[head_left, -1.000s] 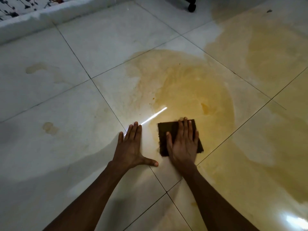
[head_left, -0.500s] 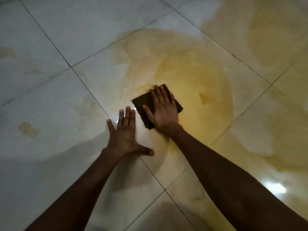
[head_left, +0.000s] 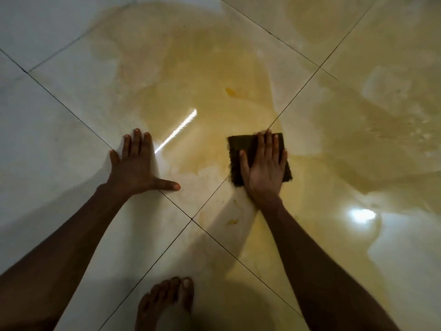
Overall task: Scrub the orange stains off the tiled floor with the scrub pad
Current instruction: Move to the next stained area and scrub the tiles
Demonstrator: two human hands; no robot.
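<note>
— Two hands on the tiled floor (head_left: pixel 59 130): report the position of each.

— My left hand (head_left: pixel 137 167) lies flat, palm down, on a pale tile, fingers (head_left: pixel 136 144) extended and released, thumb pointing right along a grout line. It grasps nothing. My right hand (head_left: pixel 265 168) lies flat on top of the scrub pad (head_left: pixel 241 145), fingers spread and extended, pressing it down rather than clenched around it.

— Location of the pad?

— The scrub pad is dark and roughly square, flat on the floor, sitting across a grout line at the near edge of the orange stains (head_left: pixel 214 91). Its left and far edges show past my hand.

— Extent of the staining?

— The orange stains cover most of the central tile and spread over the tiles to the right. The tiles on the left are largely pale. Two bright light reflections show on the wet surface.

— Anything else in view?

— My bare foot (head_left: pixel 167 304) at the bottom edge, between my forearms.
</note>
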